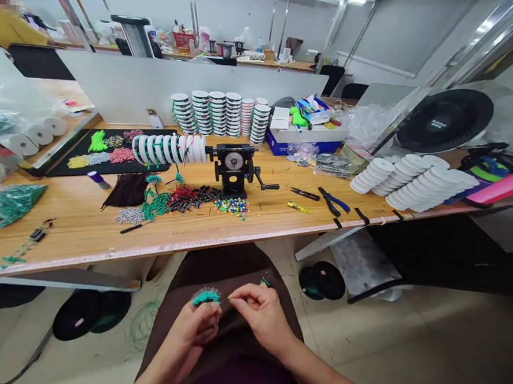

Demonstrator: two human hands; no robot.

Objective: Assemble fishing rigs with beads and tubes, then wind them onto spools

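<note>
My left hand is closed around a small bundle of teal beaded strands, held over my lap below the table edge. My right hand is pinched on a thin thread or wire end right beside that bundle; a bit of green thread pokes up behind its fingers. Both hands meet above the dark brown cloth on my lap. On the wooden table ahead stands a black hand-crank winder with a row of white spools on its shaft.
Piles of red, black, green and coloured beads lie before the winder. Pliers and snips lie to its right, flat white spools further right, stacked spools behind. A black fan stands at right. A person in yellow sits far left.
</note>
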